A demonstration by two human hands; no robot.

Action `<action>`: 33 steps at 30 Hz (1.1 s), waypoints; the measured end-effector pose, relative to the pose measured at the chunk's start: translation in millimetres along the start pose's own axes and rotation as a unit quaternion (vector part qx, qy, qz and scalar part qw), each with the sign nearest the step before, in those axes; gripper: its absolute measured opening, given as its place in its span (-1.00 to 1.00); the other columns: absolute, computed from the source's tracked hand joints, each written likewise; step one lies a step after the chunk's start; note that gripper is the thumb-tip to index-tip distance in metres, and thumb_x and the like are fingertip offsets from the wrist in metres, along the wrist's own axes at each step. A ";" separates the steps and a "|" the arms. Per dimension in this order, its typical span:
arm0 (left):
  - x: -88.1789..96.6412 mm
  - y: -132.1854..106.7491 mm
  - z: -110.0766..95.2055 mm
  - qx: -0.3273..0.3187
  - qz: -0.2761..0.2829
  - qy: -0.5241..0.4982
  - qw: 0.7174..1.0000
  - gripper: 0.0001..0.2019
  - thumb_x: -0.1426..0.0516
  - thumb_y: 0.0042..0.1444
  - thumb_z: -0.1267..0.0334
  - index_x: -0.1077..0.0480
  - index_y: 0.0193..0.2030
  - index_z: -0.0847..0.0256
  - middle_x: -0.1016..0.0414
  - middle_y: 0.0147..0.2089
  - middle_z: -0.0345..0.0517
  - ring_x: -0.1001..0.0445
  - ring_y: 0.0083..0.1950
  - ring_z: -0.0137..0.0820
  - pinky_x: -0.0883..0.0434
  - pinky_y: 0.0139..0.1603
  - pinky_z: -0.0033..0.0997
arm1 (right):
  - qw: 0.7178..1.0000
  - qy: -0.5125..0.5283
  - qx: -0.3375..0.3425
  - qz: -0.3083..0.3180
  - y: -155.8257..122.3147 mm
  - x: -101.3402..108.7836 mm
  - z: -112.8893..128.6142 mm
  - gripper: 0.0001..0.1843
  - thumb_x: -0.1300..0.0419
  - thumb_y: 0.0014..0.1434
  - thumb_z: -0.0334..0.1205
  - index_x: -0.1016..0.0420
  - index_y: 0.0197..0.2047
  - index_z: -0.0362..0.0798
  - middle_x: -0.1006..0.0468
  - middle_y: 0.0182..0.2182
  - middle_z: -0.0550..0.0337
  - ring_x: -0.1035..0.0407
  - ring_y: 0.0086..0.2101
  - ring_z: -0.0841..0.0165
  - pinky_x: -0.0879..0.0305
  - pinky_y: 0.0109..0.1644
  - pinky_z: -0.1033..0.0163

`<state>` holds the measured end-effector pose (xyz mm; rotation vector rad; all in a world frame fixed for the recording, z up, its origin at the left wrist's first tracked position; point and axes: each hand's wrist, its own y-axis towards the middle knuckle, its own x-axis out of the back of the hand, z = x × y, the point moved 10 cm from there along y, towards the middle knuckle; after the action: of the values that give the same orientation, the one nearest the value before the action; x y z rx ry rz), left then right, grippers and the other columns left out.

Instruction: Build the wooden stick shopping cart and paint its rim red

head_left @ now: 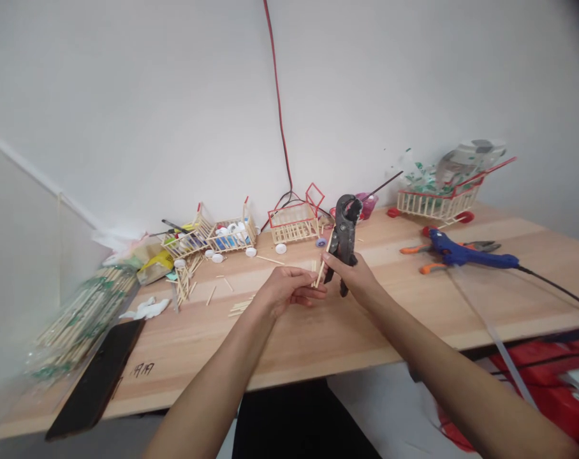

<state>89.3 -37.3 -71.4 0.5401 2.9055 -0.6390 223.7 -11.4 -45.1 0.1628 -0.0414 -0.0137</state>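
Note:
My left hand (289, 288) pinches short wooden sticks (314, 266) above the middle of the table. Black cutting pliers (345, 233) stand upright in my right hand (354, 273), jaws at the top. A longer wooden stick (322, 268) slants between the two hands, close to the right thumb; which fingers bear it I cannot tell. Below and left of my left hand lies a small group of cut sticks (240, 307). Behind the hands stands a small stick-built cart (294, 228) with a red rim and white wheels.
Two more stick carts (232, 234) filled with small items stand at the back left. Bagged sticks (86, 312) and a black board (98, 379) lie left. On the right are a blue glue gun (471, 252), orange-handled pliers (414, 250) and a loaded cart (435, 203).

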 end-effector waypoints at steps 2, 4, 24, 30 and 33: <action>-0.2 0.0 1.5 -0.001 0.006 0.003 1.000 -0.73 -0.36 -0.10 0.19 -0.53 -0.32 0.35 -0.63 -0.33 0.07 -0.60 -0.38 -0.33 -0.41 -0.49 -0.52 | 1.000 -0.005 -0.002 0.005 0.0 -1.9 -0.3 -0.51 -0.24 -0.01 0.21 -0.41 -0.56 -0.10 -0.45 -0.60 0.17 -0.31 -0.56 0.41 -0.17 -0.54 0.31; -1.3 0.0 2.4 -0.005 0.017 0.006 1.000 -0.71 -0.36 -0.10 0.16 -0.53 -0.32 0.35 -0.63 -0.33 0.08 -0.60 -0.38 -0.33 -0.42 -0.47 -0.51 | 1.000 -0.010 -0.002 0.008 -0.1 -3.3 -0.6 -0.51 -0.23 0.00 0.20 -0.41 -0.56 -0.10 -0.45 -0.61 0.18 -0.31 -0.57 0.41 -0.17 -0.53 0.31; 6.1 3.2 -4.0 -0.084 -0.014 0.037 0.996 -0.68 -0.38 -0.12 0.12 -0.53 -0.38 0.38 -0.59 -0.39 0.02 -0.55 -0.46 -0.40 -0.49 -0.40 -0.42 | 0.999 -0.021 -0.002 0.043 -0.6 -14.8 -10.9 -0.57 -0.25 0.04 0.15 -0.44 -0.48 -0.10 -0.49 -0.55 0.18 -0.37 -0.47 0.37 -0.28 -0.35 0.27; 4.8 5.1 -5.9 -0.097 -0.005 0.050 0.994 -0.67 -0.37 -0.12 0.09 -0.53 -0.38 0.37 -0.58 -0.43 -0.02 -0.55 -0.47 -0.41 -0.49 -0.40 -0.45 | 0.997 -0.034 0.000 0.066 -2.7 -19.8 -11.8 -0.59 -0.26 0.06 0.12 -0.42 -0.46 -0.10 -0.47 -0.58 0.22 -0.32 -0.51 0.42 -0.23 -0.42 0.31; 2.8 7.0 -3.1 -0.090 -0.001 0.047 0.995 -0.69 -0.36 -0.12 0.11 -0.53 -0.39 0.36 -0.58 -0.46 -0.04 -0.55 -0.48 -0.41 -0.48 -0.42 -0.48 | 0.997 -0.039 -0.009 0.060 -3.4 -19.2 -12.6 -0.57 -0.26 0.05 0.12 -0.38 -0.51 -0.10 -0.45 -0.61 0.23 -0.28 -0.57 0.45 -0.17 -0.50 0.34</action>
<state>89.2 -29.1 -71.8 0.5599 3.0114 -0.3557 205.0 -12.4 -58.8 0.1411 -0.1284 0.0996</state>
